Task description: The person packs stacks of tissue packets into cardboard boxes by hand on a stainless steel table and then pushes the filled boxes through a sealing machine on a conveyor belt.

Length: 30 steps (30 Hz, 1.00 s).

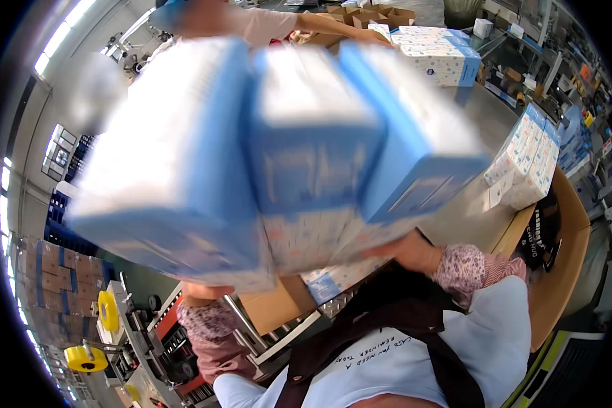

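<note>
Lifted close in front of me is a blurred group of blue-and-white boxes (313, 156), pressed side by side, with small patterned sides showing underneath. My left hand (205, 291) grips the group from below at its left end; most of its fingers are hidden behind the boxes. Under the right end, my right hand (415, 253) is closed against the lower side, its fingertips partly covered. Below the raised boxes an open brown carton (279, 304) sits on a roller conveyor (279, 343), with a similar patterned box (328, 284) showing in it.
A metal worktable (486, 112) carries patterned boxes (527, 160) on the right and more boxes (432, 58) farther back. Across it, a co-worker's arm (333, 27) reaches toward those. A large carton (571, 251) holding something black stands at my right. Yellow tape rolls (86, 358) are at lower left.
</note>
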Each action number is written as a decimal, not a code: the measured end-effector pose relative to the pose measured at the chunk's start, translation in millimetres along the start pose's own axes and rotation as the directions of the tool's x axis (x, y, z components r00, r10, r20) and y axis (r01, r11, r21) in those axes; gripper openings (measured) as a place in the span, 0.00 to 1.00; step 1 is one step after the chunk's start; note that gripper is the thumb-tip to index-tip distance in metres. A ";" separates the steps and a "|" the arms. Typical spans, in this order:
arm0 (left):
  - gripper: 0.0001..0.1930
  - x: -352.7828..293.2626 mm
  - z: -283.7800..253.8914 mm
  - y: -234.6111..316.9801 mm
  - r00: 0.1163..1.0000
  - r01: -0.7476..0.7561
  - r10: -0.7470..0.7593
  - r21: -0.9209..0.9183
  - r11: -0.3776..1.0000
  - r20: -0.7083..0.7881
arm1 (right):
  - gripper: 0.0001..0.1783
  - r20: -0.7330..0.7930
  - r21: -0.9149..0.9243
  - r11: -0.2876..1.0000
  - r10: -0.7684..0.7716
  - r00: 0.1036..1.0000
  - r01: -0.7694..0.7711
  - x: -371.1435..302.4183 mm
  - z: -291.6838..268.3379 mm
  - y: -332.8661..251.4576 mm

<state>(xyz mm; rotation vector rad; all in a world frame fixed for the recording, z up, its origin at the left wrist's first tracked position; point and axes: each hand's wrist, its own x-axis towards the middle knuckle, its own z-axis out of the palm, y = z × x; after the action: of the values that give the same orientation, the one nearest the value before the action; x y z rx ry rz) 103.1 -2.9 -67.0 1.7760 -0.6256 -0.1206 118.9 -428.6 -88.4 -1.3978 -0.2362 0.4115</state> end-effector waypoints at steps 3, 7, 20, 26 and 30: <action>0.40 33.4 5.1 40.2 0.903 0.350 -0.274 -0.196 0.916 0.331 | 0.21 0.431 0.468 0.561 0.530 0.730 -0.683 -32.5 25.9 29.9; 0.60 53.8 58.2 -54.7 0.514 0.560 -0.590 0.277 0.780 0.622 | 0.17 0.686 0.122 0.576 0.539 0.488 -0.808 -50.6 47.6 50.2; 0.34 24.6 83.4 -63.3 0.634 0.773 -0.501 0.499 0.391 -0.589 | 0.53 0.213 -0.757 0.608 0.576 0.790 -0.240 32.6 -63.7 47.2; 0.31 -7.3 120.1 -138.8 0.648 0.752 -0.349 0.495 0.436 -0.677 | 0.57 0.246 -0.815 0.546 0.630 0.736 -0.194 55.3 -27.9 126.5; 0.30 -65.6 88.4 -147.6 0.599 0.783 -0.372 0.422 0.456 -0.710 | 0.54 0.354 -0.824 0.554 0.664 0.658 -0.116 71.5 -18.3 200.2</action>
<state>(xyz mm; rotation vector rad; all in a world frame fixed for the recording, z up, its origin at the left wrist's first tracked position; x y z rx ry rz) 63.9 -24.1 -245.7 2.5994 0.5313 0.1562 162.9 -392.0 -293.9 -2.1174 -0.7059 1.3551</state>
